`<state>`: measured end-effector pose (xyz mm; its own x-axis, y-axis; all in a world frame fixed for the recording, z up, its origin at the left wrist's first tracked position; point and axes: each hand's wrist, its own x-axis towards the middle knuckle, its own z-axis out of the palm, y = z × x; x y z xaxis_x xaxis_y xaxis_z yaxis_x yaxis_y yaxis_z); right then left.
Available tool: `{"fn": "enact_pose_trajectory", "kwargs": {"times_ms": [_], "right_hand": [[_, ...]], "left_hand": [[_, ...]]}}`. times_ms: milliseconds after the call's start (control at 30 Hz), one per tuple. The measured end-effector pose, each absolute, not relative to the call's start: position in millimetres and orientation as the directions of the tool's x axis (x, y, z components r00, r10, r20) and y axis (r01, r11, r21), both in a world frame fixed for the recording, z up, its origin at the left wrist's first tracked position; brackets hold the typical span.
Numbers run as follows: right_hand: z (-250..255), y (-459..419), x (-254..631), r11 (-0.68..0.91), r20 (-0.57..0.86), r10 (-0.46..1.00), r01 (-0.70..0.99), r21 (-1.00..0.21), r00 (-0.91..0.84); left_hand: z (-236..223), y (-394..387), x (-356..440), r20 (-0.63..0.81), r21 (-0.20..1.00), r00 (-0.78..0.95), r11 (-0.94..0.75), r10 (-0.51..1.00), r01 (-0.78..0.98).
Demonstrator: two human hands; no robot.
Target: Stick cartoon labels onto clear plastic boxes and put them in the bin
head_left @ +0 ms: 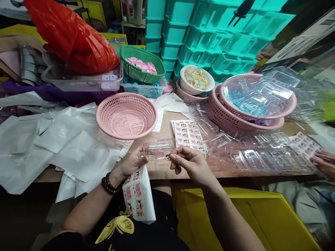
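My left hand (131, 161) holds a small clear plastic box (157, 147) by its left end, between thumb and fingers. A sheet of stickers (140, 198), printed with red lettering and cartoon cats, hangs below the same hand over my lap. At the box's right end, the thumb and forefinger of my right hand (190, 162) pinch the edge of a small sticker (159, 153) with red print. Whether that sticker lies fully against the plastic, I cannot tell. Just beyond the box, more sticker sheets (188, 134) lie stacked on the wooden table (159, 170).
A pink basket (127, 136) stands ahead, with white backing paper (70, 146) spread at left. Clear boxes (269, 160) lie at right, near another person's hand (324, 164). Pink baskets (248, 123), a green basket (142, 75) and teal bins (204, 35) stand behind.
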<state>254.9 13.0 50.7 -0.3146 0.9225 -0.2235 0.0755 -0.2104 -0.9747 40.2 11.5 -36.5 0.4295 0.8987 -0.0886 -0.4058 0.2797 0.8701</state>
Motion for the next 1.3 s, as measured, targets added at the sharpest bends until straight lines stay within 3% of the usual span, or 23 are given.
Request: {"fn": "enact_pose_trajectory", "kwargs": {"times_ms": [267,733,967,1067,1200,1267,1300], "right_hand": [[50,26,251,-0.323,-0.363,0.849,0.168,-0.932,-0.384],[54,25,249,-0.312,-0.377,0.854,0.226,-0.923,-0.359],[47,21,248,-0.203,-0.327,0.885,0.357,-0.912,-0.331],[46,12,242,-0.015,-0.209,0.940,0.580,-0.815,-0.270],[46,1,240,0.097,0.004,0.994,0.891,-0.443,-0.107],[45,0,244,0.117,0.058,0.993,0.910,-0.399,-0.102],[45,1,247,0.161,0.037,0.986,0.879,-0.449,-0.162]], "left_hand": [[-48,10,33,-0.130,0.883,0.440,0.306,0.889,-0.357],[-43,11,37,-0.146,0.858,0.448,0.338,0.882,-0.386],[-44,10,35,-0.181,0.900,0.384,0.310,0.905,-0.306],[-45,7,38,-0.171,0.920,0.327,0.270,0.929,-0.285],[-42,5,40,-0.123,0.954,0.261,0.187,0.957,-0.236],[-39,3,38,-0.101,0.960,0.294,0.171,0.950,-0.223],[-38,3,38,-0.099,0.957,0.335,0.182,0.937,-0.226]]}}
